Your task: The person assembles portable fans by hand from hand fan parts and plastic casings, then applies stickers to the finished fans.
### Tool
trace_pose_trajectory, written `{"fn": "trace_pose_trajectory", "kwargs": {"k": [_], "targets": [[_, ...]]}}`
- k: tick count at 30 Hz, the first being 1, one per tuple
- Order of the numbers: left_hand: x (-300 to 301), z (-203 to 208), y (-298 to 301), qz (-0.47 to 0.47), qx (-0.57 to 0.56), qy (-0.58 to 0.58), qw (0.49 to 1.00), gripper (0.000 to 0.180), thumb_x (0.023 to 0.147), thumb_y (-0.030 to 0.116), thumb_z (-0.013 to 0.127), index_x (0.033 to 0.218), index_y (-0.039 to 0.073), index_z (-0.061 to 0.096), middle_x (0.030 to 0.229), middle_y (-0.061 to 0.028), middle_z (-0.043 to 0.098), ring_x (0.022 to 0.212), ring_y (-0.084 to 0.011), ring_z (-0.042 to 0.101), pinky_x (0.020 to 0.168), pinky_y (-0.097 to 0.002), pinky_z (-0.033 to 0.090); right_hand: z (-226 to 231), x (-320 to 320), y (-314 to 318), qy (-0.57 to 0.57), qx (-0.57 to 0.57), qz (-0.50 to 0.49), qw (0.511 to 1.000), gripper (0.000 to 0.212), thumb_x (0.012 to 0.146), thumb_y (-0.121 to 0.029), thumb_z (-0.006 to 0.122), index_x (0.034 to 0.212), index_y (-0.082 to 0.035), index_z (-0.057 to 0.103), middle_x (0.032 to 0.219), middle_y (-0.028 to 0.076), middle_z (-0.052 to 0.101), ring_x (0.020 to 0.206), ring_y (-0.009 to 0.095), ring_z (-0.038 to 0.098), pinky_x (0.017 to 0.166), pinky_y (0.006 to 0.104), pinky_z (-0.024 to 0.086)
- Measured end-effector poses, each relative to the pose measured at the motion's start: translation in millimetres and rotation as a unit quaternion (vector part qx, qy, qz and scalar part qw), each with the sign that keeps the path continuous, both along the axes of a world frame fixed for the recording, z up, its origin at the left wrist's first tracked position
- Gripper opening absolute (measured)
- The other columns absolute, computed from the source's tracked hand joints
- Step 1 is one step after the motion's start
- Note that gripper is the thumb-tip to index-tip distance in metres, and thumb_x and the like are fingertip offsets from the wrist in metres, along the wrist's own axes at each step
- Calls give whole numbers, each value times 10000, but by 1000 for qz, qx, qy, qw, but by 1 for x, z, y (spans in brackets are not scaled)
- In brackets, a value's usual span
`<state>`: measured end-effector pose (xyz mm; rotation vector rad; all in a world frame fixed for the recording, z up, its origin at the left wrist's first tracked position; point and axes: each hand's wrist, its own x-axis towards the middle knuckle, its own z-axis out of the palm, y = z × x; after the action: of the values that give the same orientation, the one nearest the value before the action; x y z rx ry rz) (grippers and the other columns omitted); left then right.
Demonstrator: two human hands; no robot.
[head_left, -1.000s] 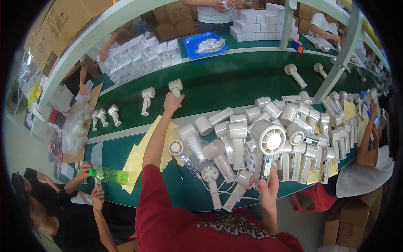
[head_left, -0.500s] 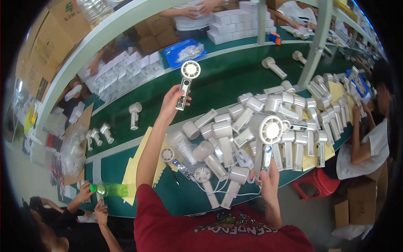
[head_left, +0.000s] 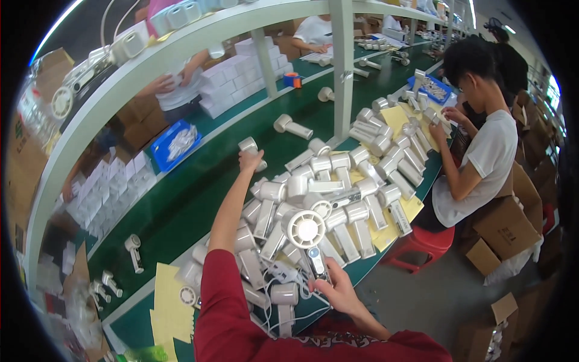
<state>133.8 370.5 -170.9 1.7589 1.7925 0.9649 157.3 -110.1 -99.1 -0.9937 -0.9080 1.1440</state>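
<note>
My right hand (head_left: 341,291) is closed round the handle of a pale handheld fan (head_left: 306,229), its round slotted head tilted up over the pile. Stretched out over the green conveyor belt (head_left: 208,199), my left hand (head_left: 250,159) grips another handheld fan (head_left: 246,145), whose round head shows above my fingers. Much of its handle is hidden by the hand. Between my arms lies a heap of similar fans (head_left: 297,188), many with their heads turned sideways. A white cable (head_left: 283,273) lies among them near my right hand.
A metal post (head_left: 342,72) rises at the belt's near edge. Yellow sheets (head_left: 170,301) lie at the left. Beyond the belt are a blue tray (head_left: 175,146) and stacked white boxes (head_left: 238,78). At the right, a co-worker (head_left: 476,145) sits on a red stool (head_left: 419,248).
My view has swung right. My left hand has gone from holding a fan upright, face showing, to a lower grip over the belt. My right hand still holds its fan.
</note>
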Motion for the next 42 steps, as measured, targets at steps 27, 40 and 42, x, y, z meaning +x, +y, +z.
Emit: {"fn": "trace_pose_trajectory", "kwargs": {"k": [27, 40, 42], "targets": [[-138, 164, -374, -286, 56, -486, 824, 235, 845, 63, 485, 1058, -34, 467, 976, -141, 583, 845, -151, 575, 748, -250, 459, 47, -79, 52, 66, 63, 76, 993, 462, 849, -101, 523, 1249, -32, 300, 971, 66, 534, 751, 36, 495, 549, 157, 387], [-166, 162, -358, -382, 35, -506, 773, 518, 741, 50, 568, 1198, -84, 365, 1126, -205, 507, 1027, -265, 521, 894, -337, 402, 55, -102, 59, 70, 78, 47, 993, 504, 846, -43, 513, 1286, -32, 267, 641, -5, 500, 504, 31, 430, 439, 176, 296], [-167, 162, -356, -381, 36, -545, 747, 552, 743, 74, 575, 1218, -82, 343, 1156, -221, 481, 1041, -274, 513, 903, -346, 398, 66, -110, 56, 93, 114, -12, 989, 434, 865, -58, 483, 1256, -25, 294, 611, -25, 455, 500, 25, 392, 450, 175, 276]]}}
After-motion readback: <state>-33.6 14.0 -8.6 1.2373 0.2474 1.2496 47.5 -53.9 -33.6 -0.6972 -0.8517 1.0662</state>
